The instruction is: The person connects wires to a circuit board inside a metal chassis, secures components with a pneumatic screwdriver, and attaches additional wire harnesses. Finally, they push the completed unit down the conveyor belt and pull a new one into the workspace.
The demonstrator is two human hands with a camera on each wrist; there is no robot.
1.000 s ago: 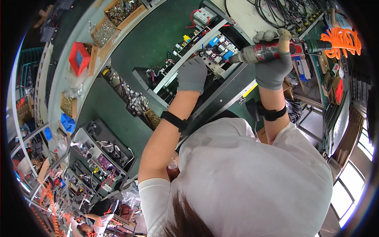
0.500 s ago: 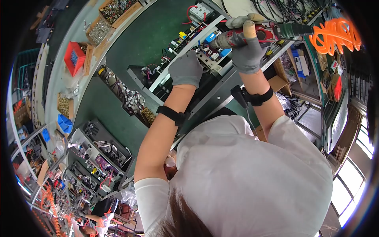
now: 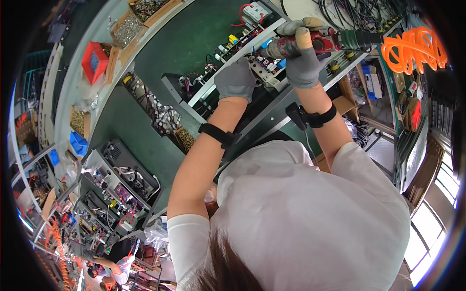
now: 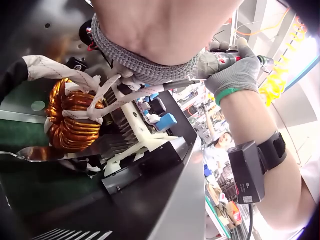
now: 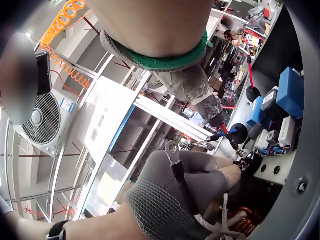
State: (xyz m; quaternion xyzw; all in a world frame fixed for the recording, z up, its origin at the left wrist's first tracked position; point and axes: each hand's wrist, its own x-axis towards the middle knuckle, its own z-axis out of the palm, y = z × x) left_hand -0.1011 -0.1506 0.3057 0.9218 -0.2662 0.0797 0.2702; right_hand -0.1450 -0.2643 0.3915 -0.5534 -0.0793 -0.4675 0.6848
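My gloved right hand (image 3: pixel 305 68) grips an air screwdriver (image 3: pixel 323 41), red with a grey taped barrel, fed by an orange coiled hose (image 3: pixel 412 48). The barrel slants into an open metal chassis (image 3: pixel 279 109) holding circuit boards and blue components (image 5: pixel 290 92). Inside the chassis, my gloved left hand (image 3: pixel 235 80) has its fingertips together at a small dark part (image 5: pixel 250 162), right by the driver's bit. What this part is, I cannot tell. A copper coil (image 4: pixel 75 120) with white-sleeved leads sits below that hand. One lead's ring terminal (image 5: pixel 175 159) overlaps the glove in the right wrist view.
Wooden trays of small hardware (image 3: pixel 128 31), a red bin (image 3: pixel 94 63) and a blue bin (image 3: pixel 77 143) line the left bench edge. Black cables (image 3: pixel 344 17) lie beyond the driver. Another open chassis (image 3: pixel 128 169) stands at lower left.
My right hand has brought the screwdriver left and farther into the chassis, up to the left hand, and holds it there since half a second ago. The left hand stays at the same spot.
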